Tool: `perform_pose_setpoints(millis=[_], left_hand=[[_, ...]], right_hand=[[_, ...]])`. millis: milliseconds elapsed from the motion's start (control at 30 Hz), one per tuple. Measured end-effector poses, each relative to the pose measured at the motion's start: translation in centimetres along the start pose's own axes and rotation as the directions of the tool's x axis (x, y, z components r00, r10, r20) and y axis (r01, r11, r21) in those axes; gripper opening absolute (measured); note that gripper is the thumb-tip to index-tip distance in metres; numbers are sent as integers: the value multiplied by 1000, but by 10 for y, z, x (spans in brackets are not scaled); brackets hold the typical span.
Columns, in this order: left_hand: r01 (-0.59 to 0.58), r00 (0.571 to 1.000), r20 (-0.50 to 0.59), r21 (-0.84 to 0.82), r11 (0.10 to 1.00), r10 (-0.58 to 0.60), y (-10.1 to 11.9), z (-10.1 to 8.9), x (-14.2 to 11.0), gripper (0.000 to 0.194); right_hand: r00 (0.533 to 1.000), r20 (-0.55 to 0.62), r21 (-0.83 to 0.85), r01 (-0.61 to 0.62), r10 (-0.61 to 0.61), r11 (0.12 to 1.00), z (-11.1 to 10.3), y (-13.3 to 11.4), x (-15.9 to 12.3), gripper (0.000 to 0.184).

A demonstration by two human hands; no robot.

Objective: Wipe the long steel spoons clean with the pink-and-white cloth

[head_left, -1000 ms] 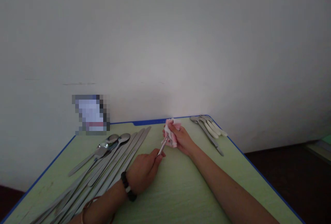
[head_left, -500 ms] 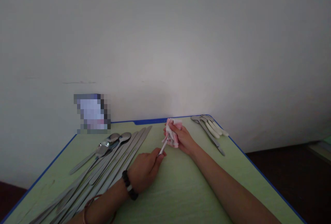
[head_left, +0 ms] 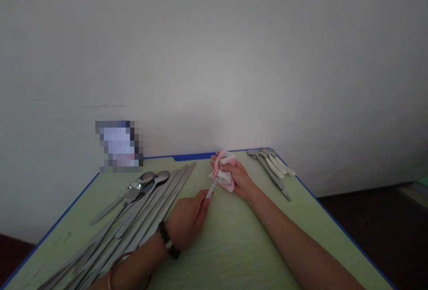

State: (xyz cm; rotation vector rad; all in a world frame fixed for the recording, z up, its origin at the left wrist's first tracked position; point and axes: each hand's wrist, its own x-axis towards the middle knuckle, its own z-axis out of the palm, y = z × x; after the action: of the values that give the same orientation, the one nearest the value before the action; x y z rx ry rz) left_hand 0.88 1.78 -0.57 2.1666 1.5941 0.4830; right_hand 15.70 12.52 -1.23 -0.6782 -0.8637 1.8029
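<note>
My left hand [head_left: 189, 213], with a dark beaded bracelet at its wrist, pinches the handle of a slim metal piece of cutlery [head_left: 211, 189]. The cutlery's far end is hidden inside a pink and white cloth [head_left: 225, 180], so its kind does not show. My right hand [head_left: 241, 177] is closed around that cloth, thumb on top, wrapping it over the cutlery. Left of my hands lie several long metal spoons [head_left: 162, 176] and table knives [head_left: 180, 190], side by side. At the far right corner rests a small group of spoons [head_left: 267, 161], some with cream handles.
The pale green table [head_left: 234, 245] has a blue edge and stands against a grey wall [head_left: 214, 58]. A blurred-out upright object [head_left: 117, 145], like a screen, leans at the back left corner. Dark floor [head_left: 364, 214] shows on the right.
The cloth has been bunched differently in my right hand, its folds turned over the cutlery. My left hand has barely moved, and the laid-out cutlery lies as before.
</note>
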Motion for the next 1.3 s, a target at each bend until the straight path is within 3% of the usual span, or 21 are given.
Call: perform_pose_setpoints(millis=[233,433,633,833,933,1067,1300], left_hand=[[65,996,-53,-77,995,-69,2,-2,1,35],[-2,999,-38,-78,997,-1,3,-3,0,35],[-57,998,-25,-67,996,55,2,-3,-1,38],[-25,999,-32,38,999,26,-2,4,0,38],[-15,999,-35,43,999,17,-3,5,1,39],[22,999,-36,47,999,-20,-1,4,0,39],[51,999,-1,23,998,-51,2,0,1,35]], right_hand=[[998,6,-48,60,-60,997,1,4,1,27],[994,-67,-125,78,-87,989,3,5,0,33],[965,-244,2,102,-98,995,20,12,-8,40],[960,-278,177,28,23,984,37,21,-17,36],[964,-258,182,-23,70,983,37,24,-17,34],[988,-116,145,-82,100,986,29,24,-13,33],[1000,9,-60,-24,24,998,7,9,-1,34]])
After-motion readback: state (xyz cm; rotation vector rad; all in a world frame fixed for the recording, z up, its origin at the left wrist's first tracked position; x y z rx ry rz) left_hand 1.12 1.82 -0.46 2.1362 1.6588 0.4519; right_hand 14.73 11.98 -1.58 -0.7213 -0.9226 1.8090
